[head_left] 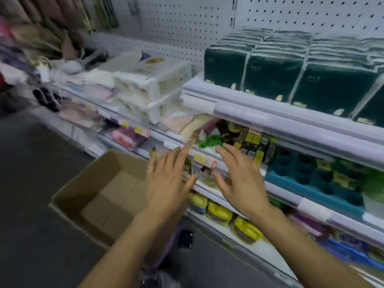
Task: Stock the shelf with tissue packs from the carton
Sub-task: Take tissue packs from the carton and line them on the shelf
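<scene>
Blurred hands (166,183), empty-looking carton (87,183) floor half-hidden.

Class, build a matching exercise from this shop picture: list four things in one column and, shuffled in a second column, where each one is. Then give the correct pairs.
Column 1
1. dark green tissue packs
2. cardboard carton
3. white tissue packs
4. yellow items

Column 2
A. on the floor, open
B. top shelf at right
C. low shelf, under the right hand
D. stacked left of the green packs

Pairs: 1-B, 2-A, 3-D, 4-C
</scene>
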